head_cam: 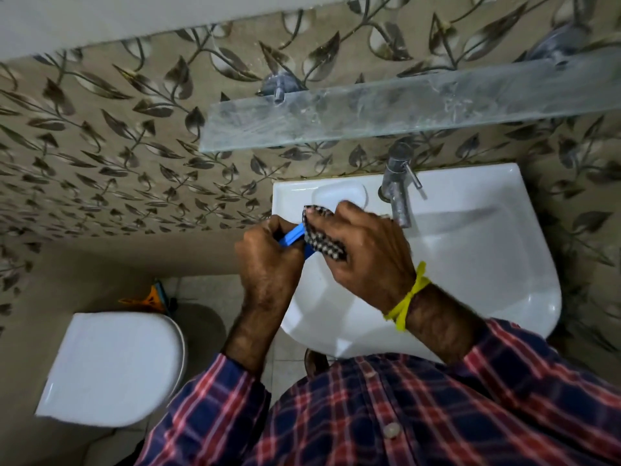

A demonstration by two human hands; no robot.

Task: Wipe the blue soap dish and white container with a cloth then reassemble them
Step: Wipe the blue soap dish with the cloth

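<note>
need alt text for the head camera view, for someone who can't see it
Seen from above, a person's left hand grips a blue soap dish while the right hand presses a checked cloth against it, over the left rim of a white sink. A metal tap and a glass shelf sit behind; a closed white toilet is lower left.

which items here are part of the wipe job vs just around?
In the job: blue soap dish in left hand; checked cloth in right hand.
Just around: sink, tap, glass shelf, toilet.
</note>
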